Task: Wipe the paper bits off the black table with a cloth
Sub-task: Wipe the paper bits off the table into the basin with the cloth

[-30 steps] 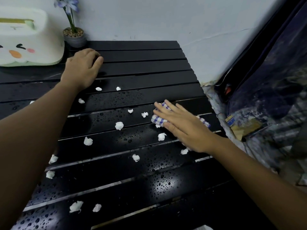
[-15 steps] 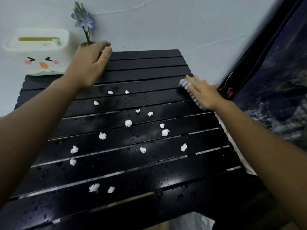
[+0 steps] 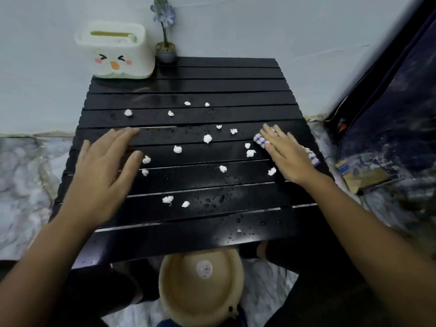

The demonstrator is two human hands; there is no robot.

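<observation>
Both hands are sitting nearer the front than half a second ago: the left hand (image 3: 101,175) is now lying over the table's left side instead of up by the flower pot, and the right hand (image 3: 286,154) is now pressing down mid-right rather than at the far right edge. Largest in view, the black slatted table (image 3: 212,218) is standing against a pale wall, its surface beading with water drops. A round beige basin (image 3: 200,286) is sitting on the floor below the table's front edge. At the back left corner a white tissue box with a cartoon face (image 3: 114,51) is standing, and just beside it a small grey pot with a purple flower (image 3: 165,51). The left hand is spreading its fingers flat and holding nothing; whether it is touching the slats is hard to tell because of motion blur. The right hand is lying flat with straight fingers on a blue-and-white checked cloth (image 3: 260,140), which is peeking out beyond the fingertips and behind the palm at the table's right side. White paper bits (image 3: 207,138) are lying scattered across the middle slats between the two hands, several just beside the cloth.
</observation>
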